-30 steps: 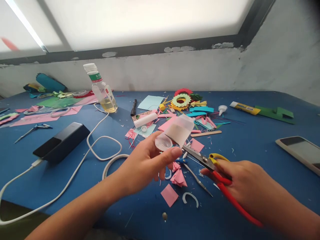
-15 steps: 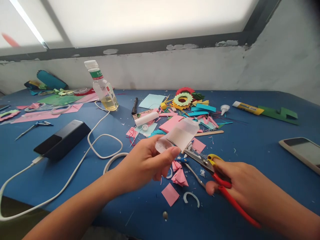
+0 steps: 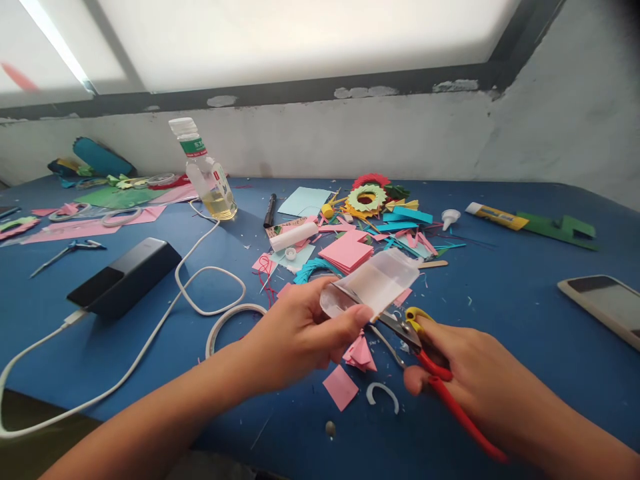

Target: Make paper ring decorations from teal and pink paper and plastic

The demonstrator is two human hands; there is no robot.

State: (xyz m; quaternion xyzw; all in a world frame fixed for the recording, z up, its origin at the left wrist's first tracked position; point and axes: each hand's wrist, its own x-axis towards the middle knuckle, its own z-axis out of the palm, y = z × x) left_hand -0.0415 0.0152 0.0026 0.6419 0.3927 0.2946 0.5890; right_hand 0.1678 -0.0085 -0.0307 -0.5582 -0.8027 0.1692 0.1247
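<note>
Pinched between thumb and fingers of my left hand (image 3: pixel 313 330) is a translucent plastic bottle (image 3: pixel 377 283), its open end near my palm and its far end pointing up and right. My right hand (image 3: pixel 467 373) grips scissors (image 3: pixel 437 365) with red and yellow handles. The blades are apart: one reaches along or into the bottle's open end, the other lies below it. Where exactly the edges meet the plastic is partly hidden by my left thumb. Under the hands lie folded pink paper pieces (image 3: pixel 361 353), a pink square (image 3: pixel 341 388) and a white curved strip (image 3: pixel 383 397).
Behind the hands are stacked pink squares (image 3: pixel 347 250), a white tube (image 3: pixel 293 236) and paper rings (image 3: pixel 367 198). A drink bottle (image 3: pixel 213 183), a power bank (image 3: pixel 125 277) with a white cable (image 3: pixel 183 293), and a tape roll (image 3: pixel 214 333) stand left. A phone (image 3: pixel 603 307) lies right.
The plastic bottle and my left hand have shifted slightly right and down, and the bottle has tilted flatter. My right hand has moved a little left with the scissors, deeper at the bottle's open end.
</note>
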